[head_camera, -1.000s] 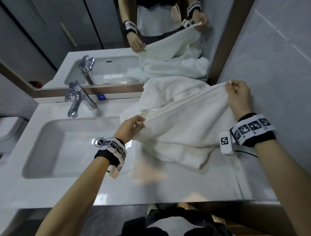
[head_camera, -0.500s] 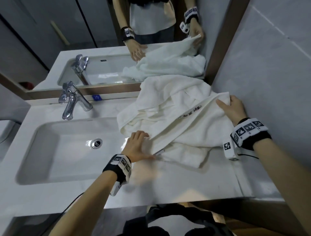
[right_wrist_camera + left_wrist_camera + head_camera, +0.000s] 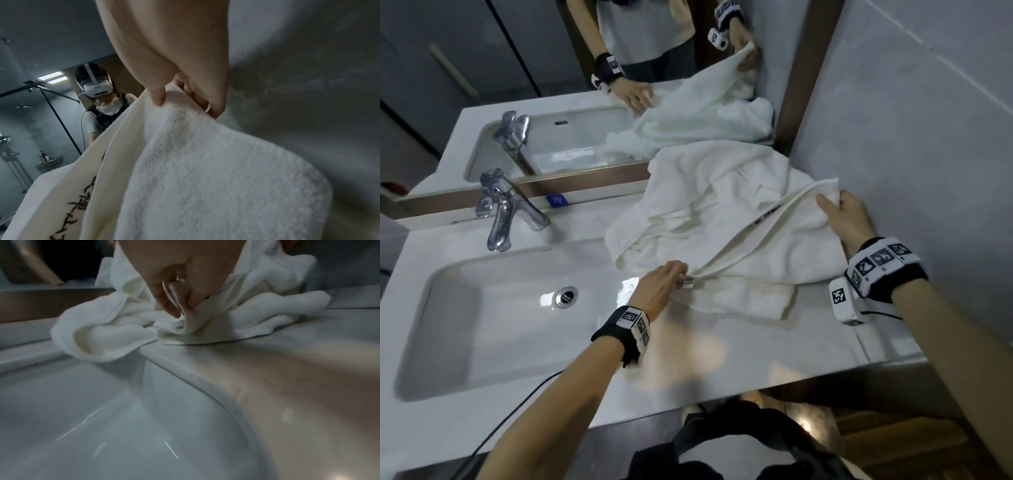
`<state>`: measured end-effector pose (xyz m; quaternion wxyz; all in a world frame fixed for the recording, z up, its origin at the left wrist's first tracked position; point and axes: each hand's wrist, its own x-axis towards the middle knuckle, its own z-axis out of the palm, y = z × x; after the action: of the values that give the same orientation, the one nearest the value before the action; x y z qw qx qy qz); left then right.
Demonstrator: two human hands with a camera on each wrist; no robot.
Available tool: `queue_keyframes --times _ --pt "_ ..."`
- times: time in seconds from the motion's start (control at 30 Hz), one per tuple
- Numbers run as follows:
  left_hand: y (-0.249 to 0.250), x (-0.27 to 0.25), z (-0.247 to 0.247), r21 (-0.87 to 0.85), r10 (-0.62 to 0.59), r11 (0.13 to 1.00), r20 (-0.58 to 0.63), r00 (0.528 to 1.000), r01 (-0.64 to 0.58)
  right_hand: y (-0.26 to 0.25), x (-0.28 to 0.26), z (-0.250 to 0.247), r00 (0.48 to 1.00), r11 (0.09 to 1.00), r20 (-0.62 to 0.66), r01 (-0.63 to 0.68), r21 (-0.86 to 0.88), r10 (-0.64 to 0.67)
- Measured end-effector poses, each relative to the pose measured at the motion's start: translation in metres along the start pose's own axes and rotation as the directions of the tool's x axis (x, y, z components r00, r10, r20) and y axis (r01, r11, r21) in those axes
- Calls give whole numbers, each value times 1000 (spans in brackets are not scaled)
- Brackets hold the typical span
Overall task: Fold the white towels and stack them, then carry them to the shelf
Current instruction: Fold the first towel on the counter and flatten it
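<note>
White towels (image 3: 709,205) lie in a rumpled heap on the counter right of the sink, against the mirror. On top lies one towel (image 3: 784,246) with dark embroidered lettering, stretched between my hands. My left hand (image 3: 671,277) pinches its near-left corner (image 3: 185,321) low at the counter by the basin edge. My right hand (image 3: 839,212) pinches the far-right corner (image 3: 176,105) beside the wall, slightly raised. A partly folded towel (image 3: 743,298) shows underneath at the front.
The basin (image 3: 482,308) with its drain (image 3: 566,296) lies to the left, a chrome tap (image 3: 503,209) behind it. A mirror (image 3: 551,85) backs the white counter (image 3: 722,359). A grey wall (image 3: 911,137) bounds the right side.
Both hands have brought the stretched towel down from the air onto the heap. The left hand now sits at counter level, the right lower beside the wall.
</note>
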<state>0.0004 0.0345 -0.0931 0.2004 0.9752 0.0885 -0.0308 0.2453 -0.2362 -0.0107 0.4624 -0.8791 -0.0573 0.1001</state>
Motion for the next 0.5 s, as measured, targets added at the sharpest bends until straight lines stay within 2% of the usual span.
queue_keyframes --times 0.07,0.2,0.27,0.33,0.4,0.5 --pt "-1 3 0 64 117 991 25 993 -119 2 -5 -1 1000 1000 5 -14 8 14" --pt "1 10 2 178 228 952 124 966 -248 2 -16 0 999 998 -7 -35 42 36" --pt "4 12 6 201 244 941 155 957 -273 1 -21 -1 999 999 -12 -33 42 33" --pt "7 13 9 226 211 945 131 969 -236 0 -25 -2 999 999 -22 -36 23 37" --pt "6 14 11 218 109 968 75 991 -123 2 -28 -3 999 999 -33 -42 -2 42" --pt "-4 11 10 132 -22 991 37 999 17 7 -29 -3 999 999 -31 -38 -28 37"
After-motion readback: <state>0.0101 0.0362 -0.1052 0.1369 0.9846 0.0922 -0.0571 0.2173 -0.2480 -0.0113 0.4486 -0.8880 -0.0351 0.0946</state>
